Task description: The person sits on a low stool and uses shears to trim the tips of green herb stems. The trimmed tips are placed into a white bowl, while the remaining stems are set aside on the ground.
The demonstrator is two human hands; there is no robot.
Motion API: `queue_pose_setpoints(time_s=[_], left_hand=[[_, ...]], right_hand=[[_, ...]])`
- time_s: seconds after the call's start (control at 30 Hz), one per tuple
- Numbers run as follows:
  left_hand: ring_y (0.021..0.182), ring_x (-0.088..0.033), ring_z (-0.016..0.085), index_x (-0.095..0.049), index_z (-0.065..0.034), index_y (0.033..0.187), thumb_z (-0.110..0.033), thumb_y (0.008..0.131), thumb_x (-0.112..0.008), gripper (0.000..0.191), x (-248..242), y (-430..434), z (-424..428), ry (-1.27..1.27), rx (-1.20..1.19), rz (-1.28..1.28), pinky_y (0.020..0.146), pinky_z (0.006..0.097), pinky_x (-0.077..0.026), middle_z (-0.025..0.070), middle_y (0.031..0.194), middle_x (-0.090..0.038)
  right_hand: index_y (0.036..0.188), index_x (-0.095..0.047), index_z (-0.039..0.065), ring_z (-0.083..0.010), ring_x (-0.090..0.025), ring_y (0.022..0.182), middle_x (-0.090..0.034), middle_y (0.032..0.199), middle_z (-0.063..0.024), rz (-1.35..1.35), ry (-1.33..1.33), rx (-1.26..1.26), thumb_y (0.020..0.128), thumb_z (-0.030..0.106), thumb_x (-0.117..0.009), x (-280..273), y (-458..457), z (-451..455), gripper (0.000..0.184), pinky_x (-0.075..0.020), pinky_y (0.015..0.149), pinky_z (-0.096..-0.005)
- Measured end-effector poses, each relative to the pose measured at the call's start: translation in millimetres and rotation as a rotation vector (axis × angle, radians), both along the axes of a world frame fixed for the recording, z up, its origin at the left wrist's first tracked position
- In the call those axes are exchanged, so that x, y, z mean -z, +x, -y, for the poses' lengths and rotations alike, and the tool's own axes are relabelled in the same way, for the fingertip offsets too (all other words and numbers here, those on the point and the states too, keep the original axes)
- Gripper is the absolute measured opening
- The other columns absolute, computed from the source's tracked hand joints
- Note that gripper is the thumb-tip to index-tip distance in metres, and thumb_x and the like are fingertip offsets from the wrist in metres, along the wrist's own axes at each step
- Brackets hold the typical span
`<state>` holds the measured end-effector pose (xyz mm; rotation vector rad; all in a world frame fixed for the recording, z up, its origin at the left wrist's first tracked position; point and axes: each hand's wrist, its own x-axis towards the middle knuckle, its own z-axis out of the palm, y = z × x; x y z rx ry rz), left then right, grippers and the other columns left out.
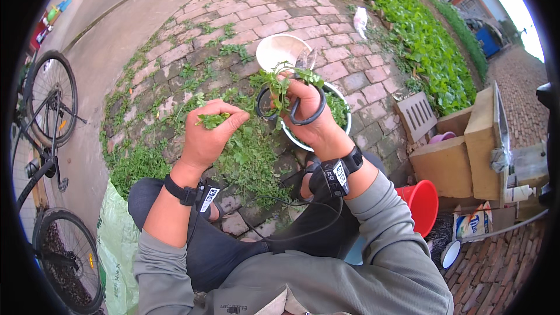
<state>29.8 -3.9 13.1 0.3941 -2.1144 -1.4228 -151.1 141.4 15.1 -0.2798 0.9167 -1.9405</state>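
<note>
My left hand (212,129) is closed, with a small green leaf sprig (213,120) showing between its thumb and fingers. My right hand (313,113) has a finger through the dark handle loop of a pair of scissors (305,59), whose metal blades point away from me. The same hand pinches several leafy green stems (280,87) at its fingertips. Below it stands a white-rimmed basin (348,116) of cut greens, partly hidden by the hand and wrist. Just beyond is a white bowl (280,50). Loose greens (251,153) lie heaped on the bricks between my feet.
A pale green plastic sack (116,245) is by my left leg, near a bicycle (52,100). To the right are a red bucket (422,208), a tan masonry sink (442,166) and a slotted slab (415,116). A planted bed (411,30) borders the brick paving (271,13).
</note>
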Motion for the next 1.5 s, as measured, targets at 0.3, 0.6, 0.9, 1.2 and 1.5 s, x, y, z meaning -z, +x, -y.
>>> queue_pose_setpoints(time_s=[0.3,0.6,0.9,1.2,1.5], left_hand=[[0.088,-0.07,0.019,-0.079,-0.0013,0.096,-0.016,0.083,-0.087,0.021,-9.6,-7.5,-14.6,0.034,0.043,-0.003,0.082,0.0319,-0.052,0.0084,0.092,-0.076],[0.075,-0.065,0.015,-0.076,0.0007,0.093,-0.016,0.091,-0.078,0.017,5.4,-13.8,-13.9,0.041,0.011,0.006,0.071,0.0318,-0.051,0.0076,0.081,-0.073],[0.069,-0.059,0.011,-0.072,0.0012,0.089,-0.017,0.088,-0.075,0.018,6.6,-6.6,1.2,-0.004,0.014,0.22,0.066,0.0321,-0.049,0.0052,0.072,-0.068],[0.099,-0.074,0.024,-0.077,0.0015,0.107,-0.012,0.084,-0.078,0.026,10.8,-5.5,8.9,-0.142,-0.036,0.259,0.09,0.0344,-0.055,0.015,0.104,-0.079],[0.073,-0.06,0.009,-0.067,-0.0088,0.091,-0.032,0.095,-0.079,0.027,10.6,-6.0,25.1,0.748,-0.062,-0.032,0.064,0.0284,-0.047,-0.0009,0.082,-0.065]], right_hand=[[0.11,-0.064,0.007,-0.0129,-0.064,0.085,-0.067,0.1,-0.0008,-0.099,0.071,0.049,0.095,0.009,-0.07,-1.4,21.5,6.7,0.016,-0.0526,0.074,-0.0312],[0.109,-0.062,0.003,-0.0099,-0.06,0.079,-0.064,0.088,-0.0011,-0.301,0.147,0.172,0.091,0.003,-0.073,-1.3,26.7,9.6,0.021,-0.0473,0.069,-0.0266],[0.116,-0.057,0.002,-0.0125,-0.063,0.077,-0.066,0.089,-0.004,-0.376,0.165,0.267,0.092,-0.001,-0.074,1.7,21.2,3.1,0.03,-0.0515,0.065,-0.03],[0.118,-0.057,0.005,-0.0163,-0.069,0.08,-0.07,0.092,-0.0065,-1.047,0.545,0.67,0.084,-0.003,-0.077,6.8,-86.4,-32.4,0.041,-0.0576,0.069,-0.0357],[0.12,-0.059,0.0,-0.0133,-0.065,0.075,-0.071,0.088,-0.005,-1.082,0.716,0.82,0.087,0.011,-0.075,13.4,-139.6,-71.5,0.038,-0.0525,0.068,-0.03]])
